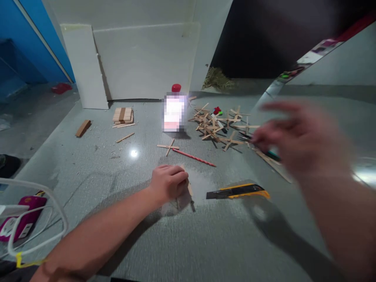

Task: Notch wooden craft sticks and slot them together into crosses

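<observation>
My left hand (169,182) is closed on a wooden craft stick (189,188), pressed low over the grey table. Part of the stick is hidden under the fingers. To its right lies a yellow and black utility knife (237,191). My right hand (296,137) is smeared by motion above the table's right side. By its fingertips shows a dark pointed tool (245,136) with a green and black part; whether the hand grips it I cannot tell. Beyond my left hand are a red patterned pencil (195,157) and two crossed craft sticks (168,147).
A pile of crossed craft sticks (210,127) spreads at the back right. Banded craft sticks (122,115) and a brown block (84,128) lie at the back left. A blurred-out bright object (174,113) stands mid-back. White boards (147,62) rise behind; a white cable (63,219) loops left.
</observation>
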`<state>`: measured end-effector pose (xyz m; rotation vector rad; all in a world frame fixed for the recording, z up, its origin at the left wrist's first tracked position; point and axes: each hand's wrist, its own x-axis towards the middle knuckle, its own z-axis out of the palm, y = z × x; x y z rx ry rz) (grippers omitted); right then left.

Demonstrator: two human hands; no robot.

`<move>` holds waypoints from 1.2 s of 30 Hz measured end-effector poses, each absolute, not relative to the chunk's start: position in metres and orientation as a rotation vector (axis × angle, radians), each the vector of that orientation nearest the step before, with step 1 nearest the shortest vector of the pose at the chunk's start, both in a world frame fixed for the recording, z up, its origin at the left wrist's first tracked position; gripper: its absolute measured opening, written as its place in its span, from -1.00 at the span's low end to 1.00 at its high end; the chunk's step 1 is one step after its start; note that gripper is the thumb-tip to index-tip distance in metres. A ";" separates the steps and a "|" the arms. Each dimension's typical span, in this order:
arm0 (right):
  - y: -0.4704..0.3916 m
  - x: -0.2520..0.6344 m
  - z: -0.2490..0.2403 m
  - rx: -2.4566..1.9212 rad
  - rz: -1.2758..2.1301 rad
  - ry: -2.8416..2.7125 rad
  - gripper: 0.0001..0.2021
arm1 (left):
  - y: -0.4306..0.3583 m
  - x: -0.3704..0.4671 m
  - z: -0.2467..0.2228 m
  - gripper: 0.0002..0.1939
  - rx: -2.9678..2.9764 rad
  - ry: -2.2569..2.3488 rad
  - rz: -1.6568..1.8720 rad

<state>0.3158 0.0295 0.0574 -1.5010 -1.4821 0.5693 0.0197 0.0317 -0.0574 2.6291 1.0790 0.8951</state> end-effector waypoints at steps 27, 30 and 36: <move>-0.039 0.206 -0.029 -1.261 1.431 -0.920 -0.47 | 0.027 0.024 -0.058 -0.81 2.396 0.753 1.361; -0.040 0.205 -0.031 -1.253 1.426 -0.929 -0.49 | 0.028 0.028 -0.068 -0.80 2.368 0.695 1.396; -0.044 0.209 -0.034 -1.263 1.341 -1.017 -0.56 | 0.030 0.029 -0.067 -0.82 2.276 0.632 1.393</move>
